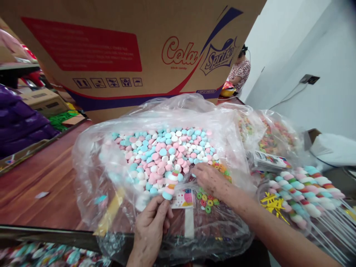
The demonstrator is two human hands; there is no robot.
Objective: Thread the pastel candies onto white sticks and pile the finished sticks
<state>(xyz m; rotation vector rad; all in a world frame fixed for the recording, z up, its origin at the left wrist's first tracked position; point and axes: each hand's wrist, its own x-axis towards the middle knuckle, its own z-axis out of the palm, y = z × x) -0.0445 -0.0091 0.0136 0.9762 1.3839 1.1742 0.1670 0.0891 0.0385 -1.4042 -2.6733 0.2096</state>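
Note:
My left hand (152, 226) is closed around the lower end of a marshmallow skewer (170, 185), which stands nearly upright with pink, white and blue marshmallows and gummy rings threaded on it. The stick itself is mostly hidden by my fingers. To its right, my right hand (208, 180) pinches at the edge of the marshmallow heap; a pale blue marshmallow (194, 175) shows at the fingertips, mostly covered. Loose marshmallows (161, 152) in pink, white and blue lie spread over a clear plastic bag (91, 148). Gummy rings (207, 200) lie below my right wrist.
A large cardboard box (111, 48) stands behind the bag. On the right lie finished marshmallow skewers (311, 189), yellow twist ties (272, 204), a stack of printed packets (269, 160) and bags of gummy rings (272, 129). A person (240, 72) sits farther back.

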